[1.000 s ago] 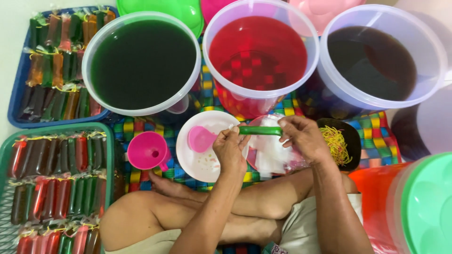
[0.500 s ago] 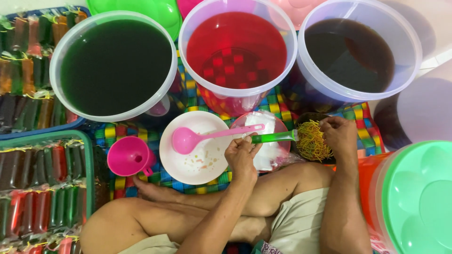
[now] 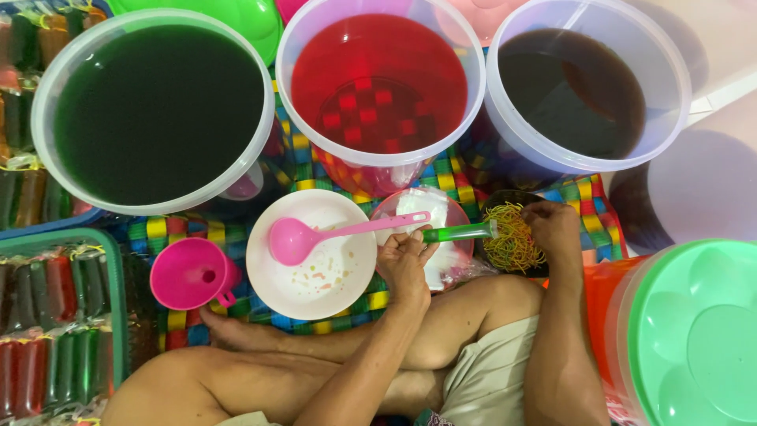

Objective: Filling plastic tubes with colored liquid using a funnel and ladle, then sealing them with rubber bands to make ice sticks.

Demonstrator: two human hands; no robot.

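My left hand (image 3: 404,260) pinches the end of a thin green filled plastic tube (image 3: 459,232), held level over a clear bowl of plastic bags (image 3: 422,207). My right hand (image 3: 553,225) reaches into a dark bowl of yellow rubber bands (image 3: 511,238), fingers curled on the bands. A pink ladle (image 3: 293,239) rests across a white bowl (image 3: 311,272) just left of my left hand. A pink funnel (image 3: 189,274) lies further left on the checked mat.
Three big clear tubs stand at the back: green liquid (image 3: 154,110), red liquid (image 3: 378,79), dark brown liquid (image 3: 576,87). Trays of filled tubes (image 3: 47,339) lie left. A green-lidded container (image 3: 694,331) sits at the right. My crossed legs are below.
My right hand let go of the green tube and moved right into the rubber band bowl. My left hand keeps the tube. The view shifted, so things slid left.
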